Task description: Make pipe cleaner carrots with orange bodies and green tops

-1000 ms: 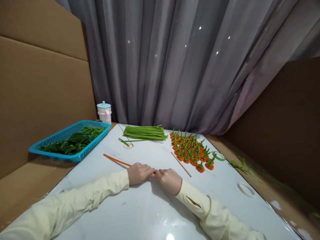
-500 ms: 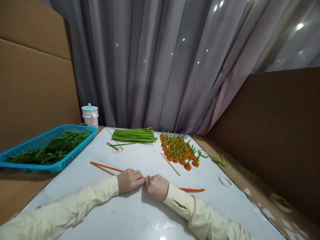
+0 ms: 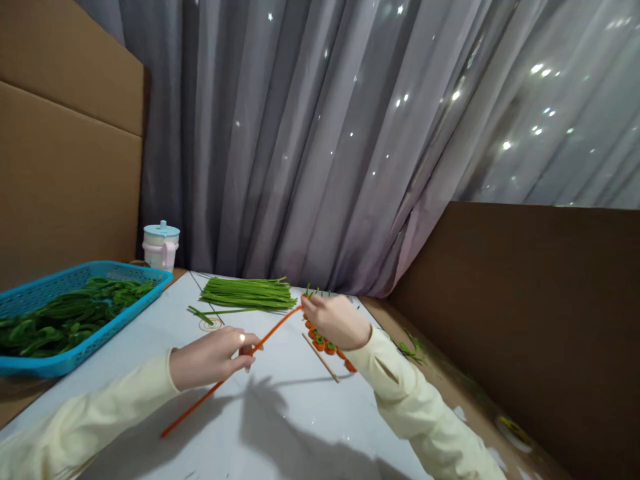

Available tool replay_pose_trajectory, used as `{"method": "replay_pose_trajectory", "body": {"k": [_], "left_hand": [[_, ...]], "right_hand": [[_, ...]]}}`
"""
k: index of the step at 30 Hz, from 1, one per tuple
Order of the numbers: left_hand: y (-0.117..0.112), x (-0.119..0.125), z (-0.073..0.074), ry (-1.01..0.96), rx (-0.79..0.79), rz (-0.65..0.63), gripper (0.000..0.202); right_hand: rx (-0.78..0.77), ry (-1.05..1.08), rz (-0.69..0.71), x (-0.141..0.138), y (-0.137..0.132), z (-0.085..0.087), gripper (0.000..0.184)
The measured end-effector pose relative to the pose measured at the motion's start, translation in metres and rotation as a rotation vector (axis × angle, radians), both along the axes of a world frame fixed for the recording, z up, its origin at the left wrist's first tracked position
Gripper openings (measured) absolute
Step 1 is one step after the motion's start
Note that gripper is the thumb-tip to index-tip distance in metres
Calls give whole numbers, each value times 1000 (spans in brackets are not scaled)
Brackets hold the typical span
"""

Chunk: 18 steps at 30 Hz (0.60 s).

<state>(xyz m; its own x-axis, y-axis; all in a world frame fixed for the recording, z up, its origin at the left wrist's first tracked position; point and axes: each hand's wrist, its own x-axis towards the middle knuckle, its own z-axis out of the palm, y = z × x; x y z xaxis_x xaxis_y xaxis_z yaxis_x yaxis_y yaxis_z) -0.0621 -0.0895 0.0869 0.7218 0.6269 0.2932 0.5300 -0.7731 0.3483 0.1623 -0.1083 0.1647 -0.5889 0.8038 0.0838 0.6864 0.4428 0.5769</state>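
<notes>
A long orange pipe cleaner (image 3: 273, 330) is held up above the white table (image 3: 280, 427), slanting from lower left to upper right. My left hand (image 3: 215, 357) pinches it near the middle, fingers closed. My right hand (image 3: 334, 320) grips its upper end, fingers closed, in front of the group of small orange and green pieces (image 3: 325, 343), most of which it hides. A thin wooden stick (image 3: 320, 357) lies on the table just below my right hand.
A bundle of green pipe cleaners (image 3: 247, 293) lies at the back of the table. A blue basket (image 3: 65, 357) of green pieces sits at left, with a small lidded cup (image 3: 161, 245) behind it. Cardboard walls stand left and right, a grey curtain behind.
Both hands have lifted off the table with the orange pipe cleaner and moved apart; my right hand has risen toward the orange pieces. The camera view has turned rightward and upward.
</notes>
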Motion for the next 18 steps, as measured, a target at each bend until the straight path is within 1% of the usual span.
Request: {"method": "replay_pose_trajectory", "body": {"k": [2,4,6,8,10,12,13,14,16,17,18], "left_hand": [[-1,-3,9,-36,-158,11,19],[-1,-3,13,-63,-347,-24,21],[1,0,14,-99,-515,-76,21],[2,1,14,-125,-652,-118,23],[3,2,14,-148,-770,-144,25],[5,2,12,-184,-843,-143,26],[6,1,12,-209,-859,-137,26],[8,0,10,-231,-867,-132,27],[12,-1,7,-258,-881,-142,27],[14,-1,5,-264,-887,-153,27],[16,-1,3,-268,-890,-157,28]], "right_hand": [[70,10,4,-6,5,42,27],[138,46,18,-19,15,74,29],[152,44,82,-36,29,95,30],[88,31,204,-54,46,102,31],[33,47,308,-68,59,98,45],[-1,79,321,-73,67,86,57],[-6,102,289,-72,68,79,56],[-6,132,235,-69,67,70,50],[-40,186,79,-57,63,49,36],[-90,207,-5,-49,60,37,34],[-176,221,-94,-40,57,23,32]]}}
